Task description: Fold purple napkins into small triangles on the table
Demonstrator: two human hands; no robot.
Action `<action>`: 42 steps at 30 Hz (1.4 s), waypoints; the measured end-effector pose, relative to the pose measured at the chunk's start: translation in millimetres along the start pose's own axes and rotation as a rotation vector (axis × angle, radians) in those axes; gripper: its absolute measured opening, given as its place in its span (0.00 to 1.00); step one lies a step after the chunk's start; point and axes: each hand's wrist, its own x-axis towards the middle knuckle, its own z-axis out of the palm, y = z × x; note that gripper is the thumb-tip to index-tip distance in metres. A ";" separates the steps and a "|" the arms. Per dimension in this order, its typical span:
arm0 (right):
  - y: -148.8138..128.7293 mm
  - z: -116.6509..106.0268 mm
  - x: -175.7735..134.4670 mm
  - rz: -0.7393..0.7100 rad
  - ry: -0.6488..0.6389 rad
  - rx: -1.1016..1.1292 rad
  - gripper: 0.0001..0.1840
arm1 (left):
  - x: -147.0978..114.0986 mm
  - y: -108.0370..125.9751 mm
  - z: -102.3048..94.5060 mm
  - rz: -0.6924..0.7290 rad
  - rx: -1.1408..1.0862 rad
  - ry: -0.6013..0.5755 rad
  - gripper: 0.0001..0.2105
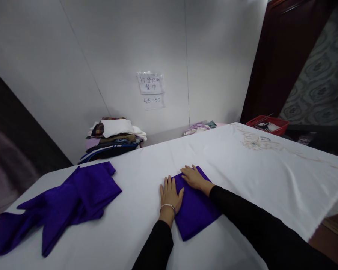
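Observation:
A purple cloth napkin, folded into a flat rectangle, lies on the white tablecloth in front of me. My left hand rests flat along its left edge, fingers spread and pointing away from me; a bracelet circles that wrist. Across the far part of the napkin lies my right hand, palm down with fingers stretched out. Neither hand grips anything. To the left, a second purple cloth sits loose and crumpled, its ends trailing toward the near left corner of the table.
Behind the table's far edge is a stack of folded clothes, with more fabric further right. A red basket stands beyond the far right edge. Paper signs hang on the white wall. Embroidery decorates the cloth's right side.

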 end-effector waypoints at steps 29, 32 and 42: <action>-9.3 -4.3 -9.7 -0.123 -0.054 0.097 0.30 | 0.4 -2.8 5.8 -0.005 0.043 -0.027 0.30; -11.8 5.2 -10.8 -0.161 -0.150 0.152 0.35 | 0.2 -2.8 5.6 -0.006 0.047 -0.036 0.30; 43.4 11.3 -28.1 0.181 -0.118 0.002 0.40 | -1.5 0.7 -0.4 -0.014 0.013 -0.025 0.32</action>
